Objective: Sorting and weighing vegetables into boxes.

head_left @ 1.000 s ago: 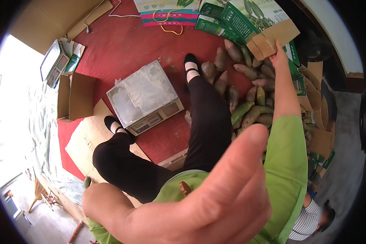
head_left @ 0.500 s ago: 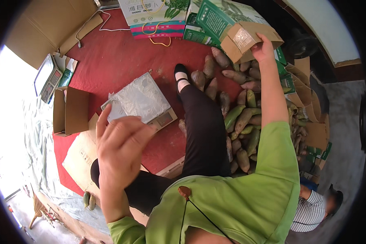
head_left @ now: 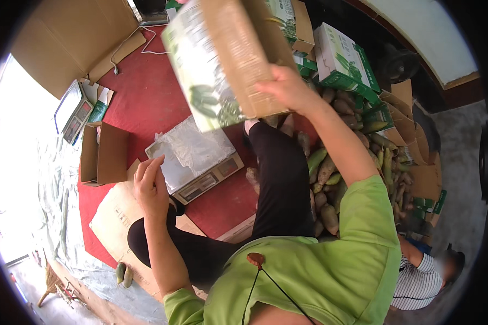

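Note:
My right hand (head_left: 291, 91) grips the edge of a carton (head_left: 200, 76), raised and tilted above the red floor covering. The carton has a white and green printed side with pictures of vegetables, and a brown cardboard side. My left hand (head_left: 152, 187) is up in front of the near left corner of a digital scale (head_left: 200, 154), its fingers loosely bent and nothing visible in them. Clear plastic covers the scale's flat top. Long green radishes (head_left: 331, 214), many caked with soil, lie heaped beside my right leg.
A second scale (head_left: 73, 114) and an open brown box (head_left: 106, 154) stand at the left. Printed cartons (head_left: 347, 62) stand behind the radishes. A flattened cardboard sheet (head_left: 114, 211) lies near my left knee. A person in a striped shirt (head_left: 417, 284) is at lower right.
The carton in my right hand has come up and left from among the cartons behind the radishes, now hanging over the scale's far side. My left hand has lowered slightly.

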A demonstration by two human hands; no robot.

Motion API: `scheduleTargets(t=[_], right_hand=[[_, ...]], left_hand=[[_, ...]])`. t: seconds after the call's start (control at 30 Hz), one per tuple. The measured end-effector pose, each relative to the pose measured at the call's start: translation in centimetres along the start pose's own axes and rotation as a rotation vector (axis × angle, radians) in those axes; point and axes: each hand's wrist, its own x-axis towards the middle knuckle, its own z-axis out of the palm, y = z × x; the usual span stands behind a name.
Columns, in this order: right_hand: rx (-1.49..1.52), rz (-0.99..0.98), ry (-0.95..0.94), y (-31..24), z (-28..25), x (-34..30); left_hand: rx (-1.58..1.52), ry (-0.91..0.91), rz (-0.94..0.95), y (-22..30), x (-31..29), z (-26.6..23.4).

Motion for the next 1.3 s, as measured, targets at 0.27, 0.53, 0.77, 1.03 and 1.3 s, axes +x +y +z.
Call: scheduleTargets(t=[0.27,0.53,0.77,1.03,1.3], right_hand=[[-0.977,-0.499,-0.394,2.0,10.4,1.2],[-1.210,-0.575,-0.510,6.4,11.6,0.8],[-1.226,-0.391,-0.534,6.1,10.6,0.0],[-1.189,-0.210,-0.607,5.6,10.6,0.3],[-1.060,-0.238,-0.532,6.5,10.5,-0.3]], left_hand=[[0.182,0.111,0.215,0.1,0.1,0.0],[0.325,-0.269,-0.033,-0.9,-0.7,-0.5],[0.312,-0.097,-0.112,-4.6,0.6,-0.8],[0.582,-0.237,-0.427,-5.5,8.9,0.0],[-0.224,-0.071,-0.331,-11.0,8.2,4.7]])
